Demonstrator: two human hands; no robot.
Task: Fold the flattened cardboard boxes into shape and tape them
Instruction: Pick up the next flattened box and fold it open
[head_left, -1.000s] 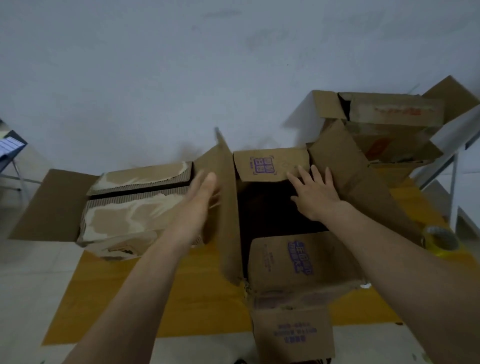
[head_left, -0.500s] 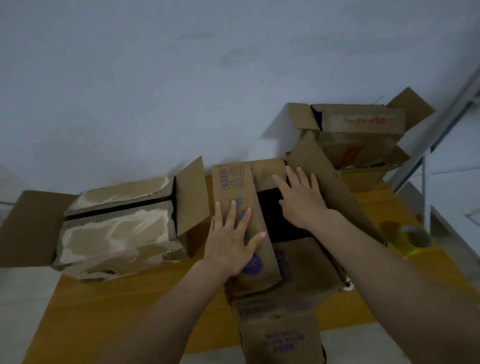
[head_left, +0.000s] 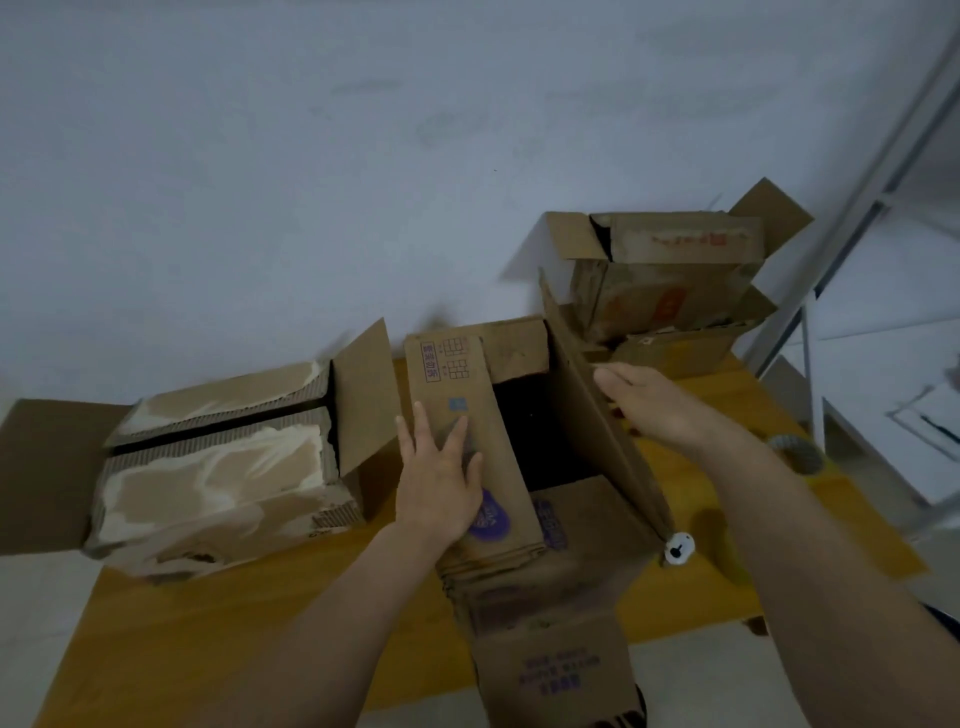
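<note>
Both hands (head_left: 441, 483) on box flaps (head_left: 467, 447).

Middle box (head_left: 545, 545): matt brown corrugated cardboard. Torn box (head_left: 218, 467) left of it: rough, peeled paper facing. Table (head_left: 208, 623): smooth yellow-orange wood.

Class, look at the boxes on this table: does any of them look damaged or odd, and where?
Yes. The box at the left is damaged: its brown outer paper is torn away in pale patches, baring the ribbed layer along its flap edges. The middle box, under the left hand and right hand, looks creased but whole.
</note>
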